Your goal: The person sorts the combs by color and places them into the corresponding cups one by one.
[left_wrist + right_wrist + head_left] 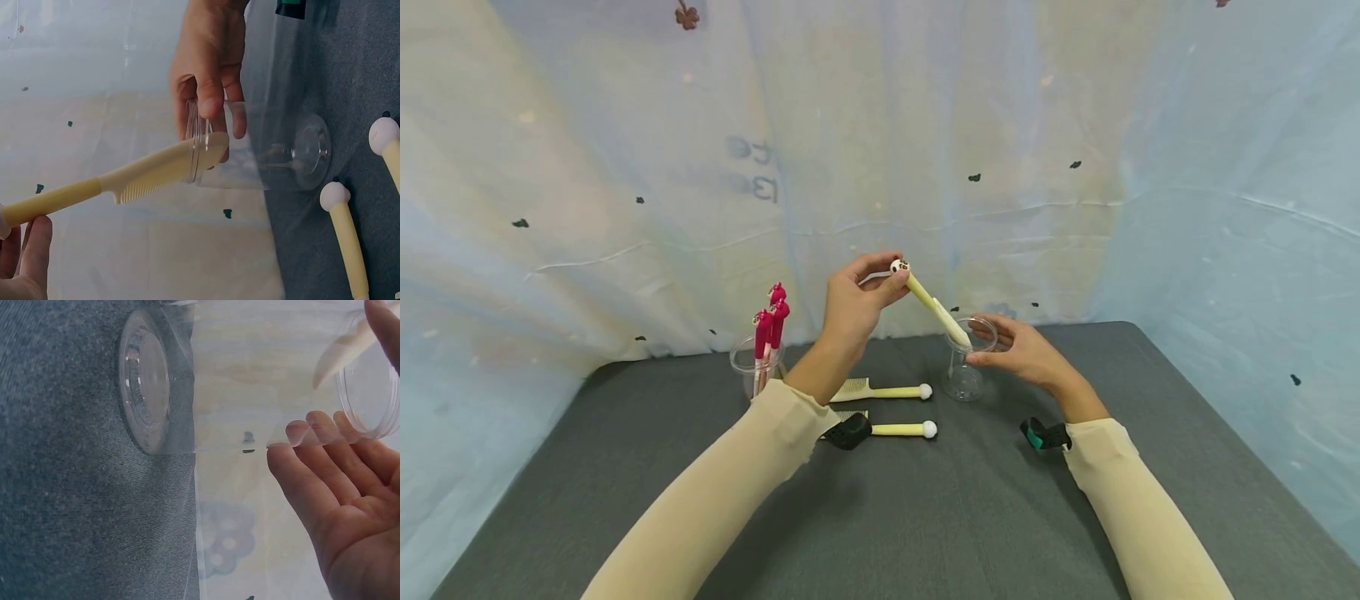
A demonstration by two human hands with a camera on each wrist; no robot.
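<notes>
Right wrist view crops the comb (340, 353) (tip only) inside the cup (262, 375).

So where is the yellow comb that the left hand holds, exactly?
In the head view the yellow comb slants at centre, its tip at the mouth of the clear cup, which the right hand holds.

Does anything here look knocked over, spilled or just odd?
Nothing is spilled or broken. Both clear cups stand upright; two combs lie flat on the grey table. The left hand holds a third comb slanted, tip in the clear cup that the right hand holds.
</notes>
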